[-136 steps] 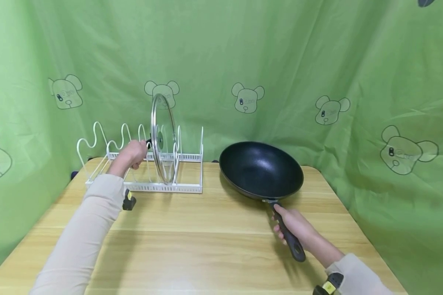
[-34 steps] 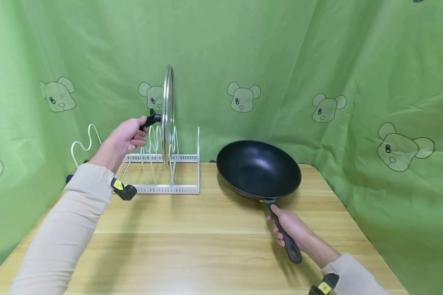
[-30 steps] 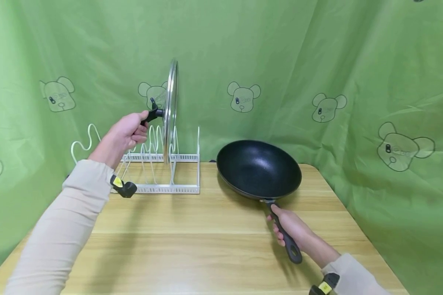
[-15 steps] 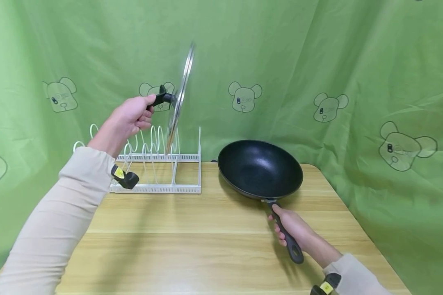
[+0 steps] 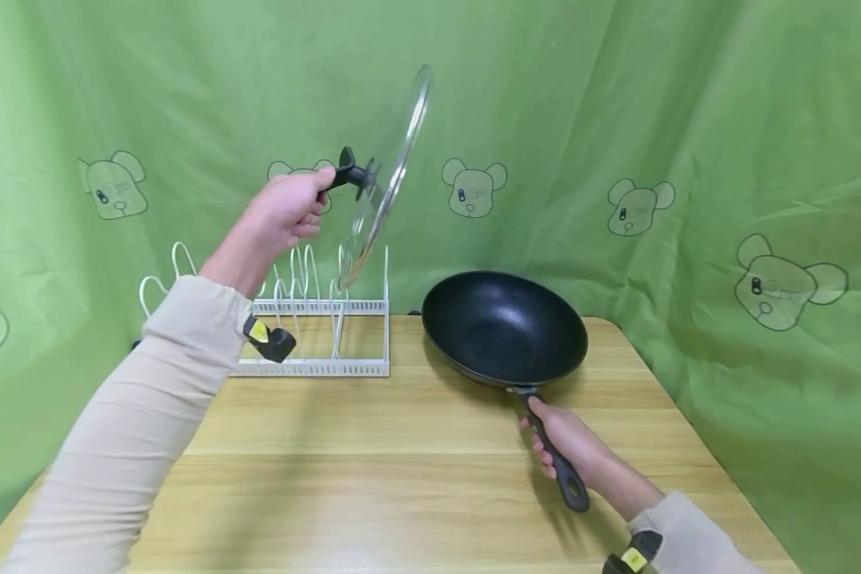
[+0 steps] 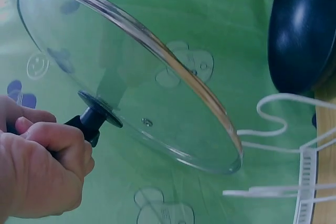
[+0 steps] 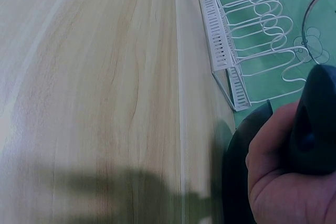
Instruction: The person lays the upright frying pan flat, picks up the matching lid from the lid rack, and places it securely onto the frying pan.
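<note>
A glass lid with a metal rim hangs tilted in the air above the rack, its top edge leaning right. My left hand grips the lid's black handle, fingers curled round it in the left wrist view. At the right of the table sits a black frying pan, its open side up. My right hand holds the pan's dark handle. In the right wrist view, the right hand is wrapped round that handle, which hides some of the fingers.
A white wire rack with looped dividers stands at the table's back left, partly behind the left arm. The wooden table stretches in front of both hands. Green cloth with bear drawings hangs behind and at the sides.
My left hand has lifted the lid up out of the rack and moved it rightward, and the lid has tipped from upright to slanted. The right hand and pan stay where they were.
</note>
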Available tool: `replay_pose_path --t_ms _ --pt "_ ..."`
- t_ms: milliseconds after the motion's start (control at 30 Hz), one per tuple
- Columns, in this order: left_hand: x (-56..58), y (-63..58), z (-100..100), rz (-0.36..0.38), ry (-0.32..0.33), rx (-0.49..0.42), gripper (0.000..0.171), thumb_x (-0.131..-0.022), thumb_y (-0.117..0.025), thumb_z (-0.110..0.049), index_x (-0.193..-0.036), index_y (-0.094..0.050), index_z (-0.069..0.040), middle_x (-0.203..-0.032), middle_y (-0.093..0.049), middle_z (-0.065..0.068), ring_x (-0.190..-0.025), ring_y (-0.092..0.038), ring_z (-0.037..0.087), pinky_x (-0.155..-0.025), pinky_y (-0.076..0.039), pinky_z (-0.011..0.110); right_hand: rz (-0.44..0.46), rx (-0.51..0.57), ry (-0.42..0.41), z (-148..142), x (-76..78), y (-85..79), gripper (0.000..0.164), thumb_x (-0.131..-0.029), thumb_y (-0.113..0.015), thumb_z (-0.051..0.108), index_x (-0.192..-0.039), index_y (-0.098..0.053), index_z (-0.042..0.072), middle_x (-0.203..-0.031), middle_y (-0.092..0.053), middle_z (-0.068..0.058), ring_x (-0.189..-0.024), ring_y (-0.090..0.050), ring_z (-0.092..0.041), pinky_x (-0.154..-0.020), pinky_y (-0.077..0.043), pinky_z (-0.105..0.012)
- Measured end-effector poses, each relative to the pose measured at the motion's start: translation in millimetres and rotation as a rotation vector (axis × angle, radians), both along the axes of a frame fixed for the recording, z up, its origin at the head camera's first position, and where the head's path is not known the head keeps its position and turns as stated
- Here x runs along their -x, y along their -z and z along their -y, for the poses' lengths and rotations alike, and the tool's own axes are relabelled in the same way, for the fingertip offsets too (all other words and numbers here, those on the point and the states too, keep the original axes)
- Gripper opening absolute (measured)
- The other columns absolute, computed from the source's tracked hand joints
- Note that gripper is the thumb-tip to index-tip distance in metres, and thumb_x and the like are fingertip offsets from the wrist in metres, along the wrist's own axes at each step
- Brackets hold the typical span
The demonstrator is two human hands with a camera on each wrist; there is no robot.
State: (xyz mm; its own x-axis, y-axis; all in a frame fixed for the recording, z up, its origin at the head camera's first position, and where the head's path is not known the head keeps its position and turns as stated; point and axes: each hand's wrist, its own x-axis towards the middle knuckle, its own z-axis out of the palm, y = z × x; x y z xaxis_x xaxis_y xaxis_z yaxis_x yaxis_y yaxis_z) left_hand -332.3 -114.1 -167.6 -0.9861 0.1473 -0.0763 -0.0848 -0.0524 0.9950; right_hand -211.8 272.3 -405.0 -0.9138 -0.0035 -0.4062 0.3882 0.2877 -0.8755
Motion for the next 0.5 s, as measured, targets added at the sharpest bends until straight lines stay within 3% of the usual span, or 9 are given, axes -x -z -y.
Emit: replay_pose_path --t_ms 133,267,500 --pt "-5.1 -0.6 -15 -0.045 -0.018 0.043 0.031 -0.106 -0.054 -0.034 -0.092 -0.053 -0.006 -0.058 -0.037 -0.009 -0.042 -0.024 0.003 -0.038 -0.021 0.018 0.001 0.003 -0.002 0 -0.5 0.1 0.052 -0.109 -0.031 0.047 -0.12 -0.048 -0.001 -0.064 -0.046 0.001 -0.047 -0.041 -0.01 -0.043 -0.039 -0.023" --pt "-10.8 -1.3 -31 -0.077 -0.031 0.141 0.032 -0.104 -0.056 -0.038 -0.089 -0.056 -0.01 -0.056 -0.036 -0.01 -0.044 -0.023 0.004 -0.041 -0.022 0.019 0.002 0.007 -0.006 0 -0.1 -0.2 0.052 -0.109 -0.031 0.048 -0.119 -0.048 -0.001 -0.064 -0.046 0.001 -0.047 -0.04 -0.01 -0.043 -0.039 -0.023" --pt "-16.5 -1.0 -60 -0.093 -0.049 0.249 0.035 -0.102 -0.057 -0.046 -0.086 -0.059 -0.014 -0.057 -0.033 -0.011 -0.047 -0.024 0.007 -0.052 -0.03 0.021 0.008 0.015 -0.012 1 0.4 0.4 0.053 -0.109 -0.032 0.049 -0.12 -0.047 -0.001 -0.064 -0.047 0.002 -0.047 -0.041 -0.01 -0.044 -0.039 -0.023"
